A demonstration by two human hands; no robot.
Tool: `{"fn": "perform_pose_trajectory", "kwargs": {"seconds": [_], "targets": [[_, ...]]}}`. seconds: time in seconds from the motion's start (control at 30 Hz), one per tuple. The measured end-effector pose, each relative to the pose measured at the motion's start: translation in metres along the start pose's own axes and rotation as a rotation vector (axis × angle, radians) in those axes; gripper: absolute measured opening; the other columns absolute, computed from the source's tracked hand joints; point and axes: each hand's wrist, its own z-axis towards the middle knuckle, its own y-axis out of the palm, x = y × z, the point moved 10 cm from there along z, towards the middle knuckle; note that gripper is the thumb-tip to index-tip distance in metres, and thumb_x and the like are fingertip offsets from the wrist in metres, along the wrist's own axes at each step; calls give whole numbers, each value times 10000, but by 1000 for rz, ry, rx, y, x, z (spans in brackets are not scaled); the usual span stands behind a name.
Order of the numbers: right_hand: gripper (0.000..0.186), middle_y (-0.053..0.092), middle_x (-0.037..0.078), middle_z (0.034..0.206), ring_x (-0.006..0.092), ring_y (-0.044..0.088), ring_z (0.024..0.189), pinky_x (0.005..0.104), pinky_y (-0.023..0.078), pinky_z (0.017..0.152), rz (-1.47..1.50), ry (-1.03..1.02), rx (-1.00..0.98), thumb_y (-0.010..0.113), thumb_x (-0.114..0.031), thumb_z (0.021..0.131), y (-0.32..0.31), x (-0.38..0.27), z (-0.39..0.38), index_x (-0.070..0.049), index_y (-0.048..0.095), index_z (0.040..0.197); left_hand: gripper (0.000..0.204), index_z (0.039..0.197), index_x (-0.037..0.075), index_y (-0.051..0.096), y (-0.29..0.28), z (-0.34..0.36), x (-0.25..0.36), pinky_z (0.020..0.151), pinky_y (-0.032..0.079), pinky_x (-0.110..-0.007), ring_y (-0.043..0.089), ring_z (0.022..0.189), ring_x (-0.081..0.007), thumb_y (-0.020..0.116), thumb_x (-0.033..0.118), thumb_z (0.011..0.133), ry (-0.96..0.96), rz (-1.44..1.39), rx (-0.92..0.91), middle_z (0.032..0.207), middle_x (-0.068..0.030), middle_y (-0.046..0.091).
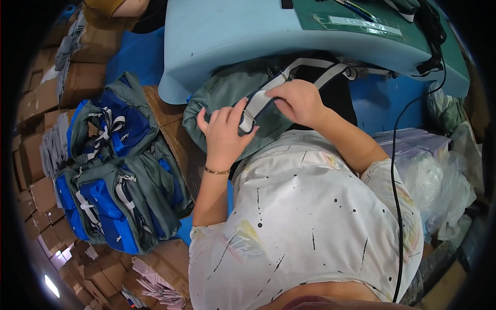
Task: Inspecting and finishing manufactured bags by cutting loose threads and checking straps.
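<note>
A white and dark navy webbing strap (257, 103) runs between my hands in front of my body. My left hand (226, 126) grips its lower end near the folded tip, thumb and forefinger closed around the edge. Higher up, my right hand (299, 103) pinches the same strap, its fingers curled under. Past my right hand, more of the strap loops away toward the table edge. Under the strap a grey-green fabric bag (206, 95) rests against my lap, partly covered by my hands.
A light blue table (222, 36) stands ahead, with a green mat (330, 15) on it. At left are grey and blue bags (111, 206) and stacked cardboard boxes (85, 80). A black cable (395, 170) hangs at right, by clear plastic bags (429, 175).
</note>
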Motion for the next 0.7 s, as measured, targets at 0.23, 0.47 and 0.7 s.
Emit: {"fn": "perform_pose_trajectory", "kwargs": {"seconds": [0.23,0.47,0.7], "targets": [[270,631,49,746,236,604,652,318,481,576,11,59,-68,684,-49,684,-9,-6,3,-115,642,942,501,1047,81,553,-12,-11,-1,974,264,-463,567,883,-218,776,258,635,53,-71,362,912,-35,585],[248,630,22,733,206,607,633,302,482,598,-202,63,81,692,-59,703,-45,35,2,-122,652,940,496,1011,76,571,-21,4,-20,968,260,-463,574,907,-240,770,274,603,38,-20,265,911,-43,603],[205,637,1,748,189,618,667,299,484,601,-262,21,-31,638,-88,738,-32,50,-11,-126,642,940,444,983,102,591,-26,18,-38,981,259,-470,580,887,-216,768,234,598,-30,-127,93,815,-23,609]]}}
